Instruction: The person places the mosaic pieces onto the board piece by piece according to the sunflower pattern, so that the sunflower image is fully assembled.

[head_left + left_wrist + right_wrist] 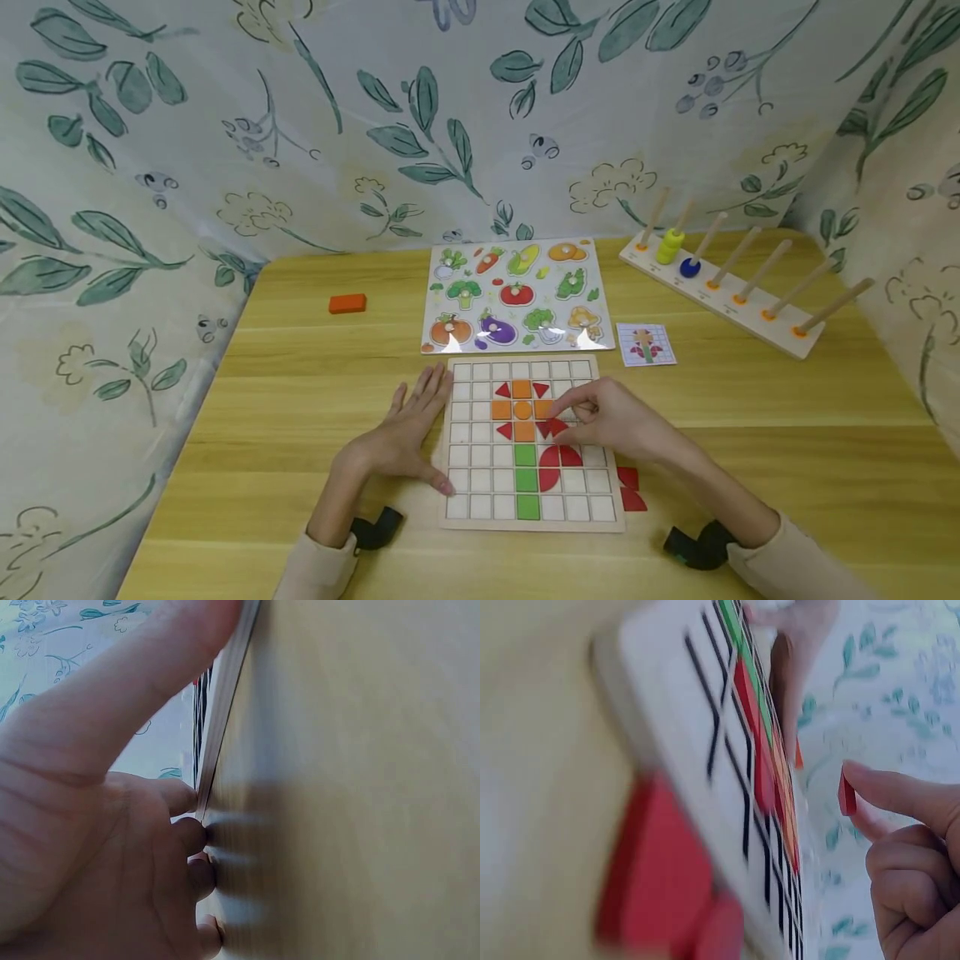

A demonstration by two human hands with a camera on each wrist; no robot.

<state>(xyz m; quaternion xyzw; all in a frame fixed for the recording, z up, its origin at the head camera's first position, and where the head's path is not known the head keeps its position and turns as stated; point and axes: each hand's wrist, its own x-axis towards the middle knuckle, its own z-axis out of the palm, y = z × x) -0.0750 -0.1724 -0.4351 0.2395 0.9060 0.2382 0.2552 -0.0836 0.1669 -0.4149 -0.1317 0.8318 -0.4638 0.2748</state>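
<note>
A white wooden grid board (480,467) lies in front of me, with orange, red and green tiles laid out in a flower shape. My left hand (411,433) lies flat on the table, its fingers (191,836) against the board's left edge (225,712). My right hand (592,417) hovers over the board's middle right. Its thumb and forefinger pinch a small red tile (847,796) just above the board (705,742), beside the orange cross. Two spare red tiles (630,488) lie on the table by the board's right edge and show blurred in the right wrist view (660,877).
A small pattern card (645,343) lies behind the board to the right. A vegetable peg puzzle (517,296) sits further back. A wooden peg rack (750,287) with yellow-green and blue rings stands at the back right, an orange block (347,303) at the back left. Patterned cloth walls the table.
</note>
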